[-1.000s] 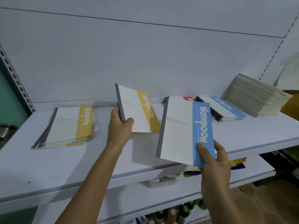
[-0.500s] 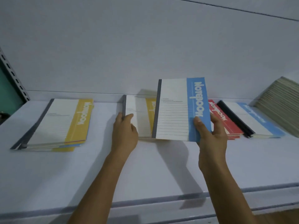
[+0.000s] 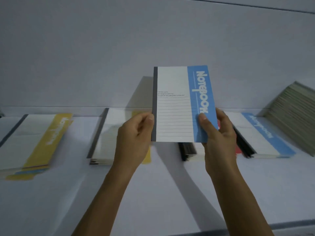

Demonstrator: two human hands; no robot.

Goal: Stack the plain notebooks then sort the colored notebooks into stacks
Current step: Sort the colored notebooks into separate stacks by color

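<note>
so the person's holding a blue notebook (image 3: pixel 179 106) upright over the white shelf (image 3: pixel 153 193), left hand (image 3: pixel 134 137) pinching the grey spine edge, right hand (image 3: pixel 218 133) with its thumb on the blue band. flat on the shelf behind: a yellow stack (image 3: pixel 34 142) far left, a yellow-banded stack (image 3: pixel 105 138) behind the left hand, a dark-spined stack (image 3: pixel 187 150) with some red behind the right hand, then a blue stack (image 3: pixel 262 135), and a leaning pile of plain notebooks (image 3: pixel 293 114) far right.
</note>
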